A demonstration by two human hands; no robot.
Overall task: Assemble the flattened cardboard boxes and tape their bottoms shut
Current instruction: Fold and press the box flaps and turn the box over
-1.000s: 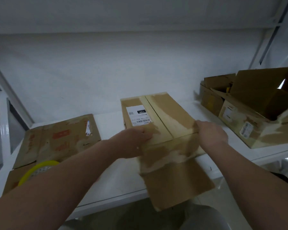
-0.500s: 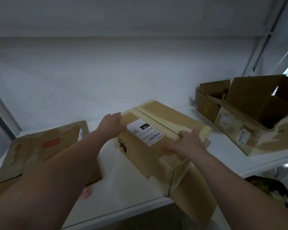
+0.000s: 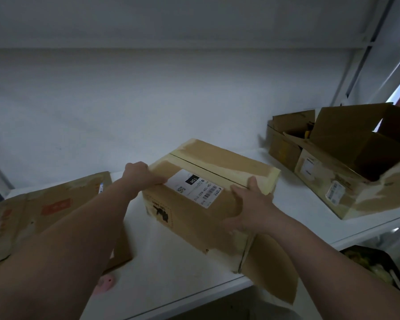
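Head view: box [image 3: 194, 218] sits on the desk [image 3: 171, 269] between both hands. Left hand [image 3: 138, 175] grips its top left edge, fingers curled. Right hand [image 3: 252, 206] presses flat on top, fingers spread, thumb down the side. Flat cardboard [image 3: 44, 211] lies under the left forearm.

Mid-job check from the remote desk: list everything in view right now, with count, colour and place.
centre box: one, brown, on the table, loose flap hanging past the front edge
shipping label: one, white with black patch, on the centre box's upper face
flattened cardboard: at least one, brown with red print, table's left
front open box: one, brown, table's right
rear open box: one, brown, behind it
pink object: one, small, near the front edge; unidentifiable
black tray: one, below the table, lower right
table: one, white
left hand: grips the centre box's far left corner
right hand: presses flat on its near right end
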